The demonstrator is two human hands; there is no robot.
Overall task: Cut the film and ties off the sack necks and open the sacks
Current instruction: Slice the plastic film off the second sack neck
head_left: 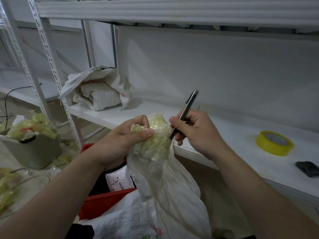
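Left hand (124,135) pinches loose film (156,133) taut on sack neck (151,157); right hand (193,130) grips knife (184,112), blade at wrap to slice.

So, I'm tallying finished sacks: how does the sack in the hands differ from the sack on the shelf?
The sack in the hands has its neck bunched under yellowish film; the sack on the shelf gapes open. The first is held upright, left hand gripping the film, right hand holding a cutter to it; the second slumps untouched. Both are whitish.
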